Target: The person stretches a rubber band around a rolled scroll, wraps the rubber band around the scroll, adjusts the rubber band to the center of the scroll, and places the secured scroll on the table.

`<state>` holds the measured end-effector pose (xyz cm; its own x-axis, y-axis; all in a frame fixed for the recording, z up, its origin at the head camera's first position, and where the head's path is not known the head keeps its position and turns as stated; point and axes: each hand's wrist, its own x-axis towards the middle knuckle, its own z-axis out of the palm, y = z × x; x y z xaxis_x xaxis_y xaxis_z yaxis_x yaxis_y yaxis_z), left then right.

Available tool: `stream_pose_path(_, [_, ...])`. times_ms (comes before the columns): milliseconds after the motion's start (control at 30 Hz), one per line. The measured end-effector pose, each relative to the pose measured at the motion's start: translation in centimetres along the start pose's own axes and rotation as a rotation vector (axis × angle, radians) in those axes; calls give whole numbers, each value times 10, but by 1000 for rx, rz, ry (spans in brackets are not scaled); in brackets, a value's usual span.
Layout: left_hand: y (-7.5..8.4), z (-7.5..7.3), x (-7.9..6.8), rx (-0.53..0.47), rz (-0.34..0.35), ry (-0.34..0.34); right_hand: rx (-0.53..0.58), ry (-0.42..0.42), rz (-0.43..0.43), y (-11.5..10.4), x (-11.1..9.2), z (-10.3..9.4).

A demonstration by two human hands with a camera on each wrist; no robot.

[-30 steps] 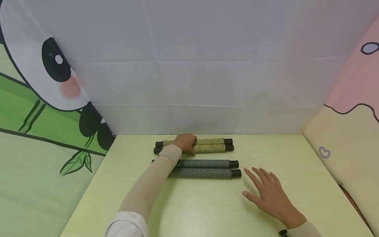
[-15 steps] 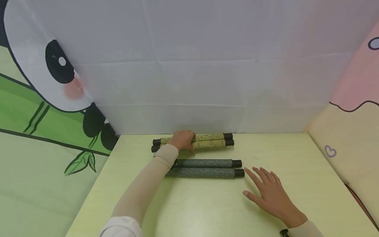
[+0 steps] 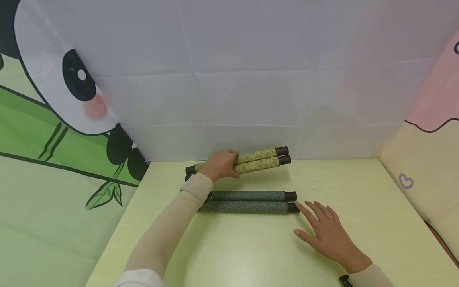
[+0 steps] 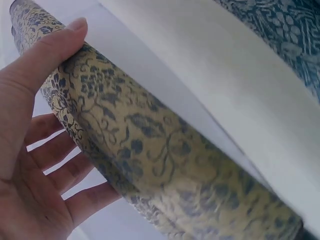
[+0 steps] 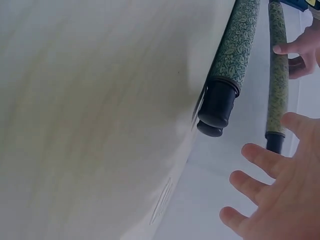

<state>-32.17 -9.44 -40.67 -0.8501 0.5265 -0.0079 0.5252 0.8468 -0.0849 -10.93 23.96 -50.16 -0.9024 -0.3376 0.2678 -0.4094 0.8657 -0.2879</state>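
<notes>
Two yellow scroll rolls [image 3: 259, 160] with dark floral patterning and black end knobs lie side by side at the back of the table. My left hand [image 3: 219, 165] grips them left of their middle, thumb on the near side, and they slant with the right end raised. The left wrist view shows the thumb over the patterned roll [image 4: 145, 130] and the fingers on its other side. Nearer stands a pair of blue-green scroll rolls [image 3: 247, 207], partly hidden by the left forearm. My right hand [image 3: 327, 239], fingers spread, holds nothing near their right-end knobs.
The pale yellow table [image 3: 251, 247] meets a white cloth backdrop [image 3: 251, 99] right behind the yellow rolls. Printed cloths with a cartoon design flank it on both sides. Faint ring marks [image 3: 317, 185] show on the table to the right.
The yellow rolls' right end has risen and swung back, so they now slant. My left hand moved slightly up with them. The right hand keeps its pose; the view shifted a little.
</notes>
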Motion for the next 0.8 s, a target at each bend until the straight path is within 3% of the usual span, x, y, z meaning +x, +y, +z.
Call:
stream_pose_path(167, [0,-13,-12,-14,-26,35,45,-18,5,-2,0,3])
stream_pose_path(367, [1,-25,-28,-106,-101,92,108,-36,-13,-7,2,6])
stream_pose_path(633, [13,-37,-48,-277,-130,231,136,-18,-32,-12,8,-2])
stream_pose_path(800, [26,-40,-58,-389,-180,260,144,-8,-46,-15,10,-7])
